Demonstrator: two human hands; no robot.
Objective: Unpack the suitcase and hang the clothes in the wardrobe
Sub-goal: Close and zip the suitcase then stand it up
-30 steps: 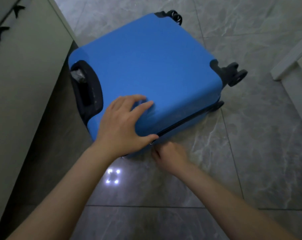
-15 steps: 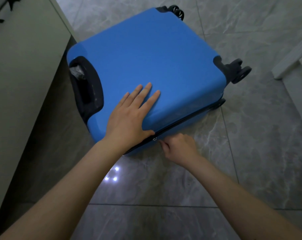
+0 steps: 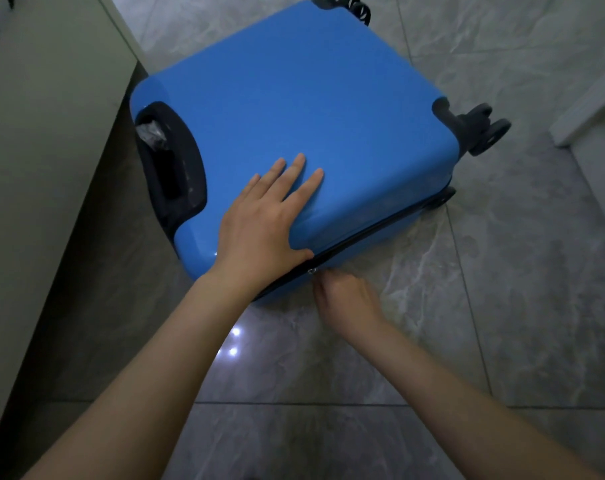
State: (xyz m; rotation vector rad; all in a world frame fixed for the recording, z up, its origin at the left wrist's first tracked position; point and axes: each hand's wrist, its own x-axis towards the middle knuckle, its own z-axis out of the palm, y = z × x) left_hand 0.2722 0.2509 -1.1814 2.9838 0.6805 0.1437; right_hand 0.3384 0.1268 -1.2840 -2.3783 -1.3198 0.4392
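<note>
Here, the blue suitcase [image 3: 294, 109] is pressed flat by the left hand [image 3: 259, 233]; just beside it, the zipper pull [image 3: 310, 270] is met by the right hand [image 3: 346, 299], whose fingertips are hidden, so its hold cannot be told. A pale cabinet [image 3: 44, 133] stands leftward.

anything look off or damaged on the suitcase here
One oddity: crumpled silvery material is stuffed into the black handle recess at the blue suitcase's left end. The shell itself shows no visible damage.

left hand [image 3: 263, 230] now flat, fingers straightened on the suitcase [image 3: 294, 109]; right hand [image 3: 346, 299] a little further along the zipper [image 3: 380, 226]
</note>
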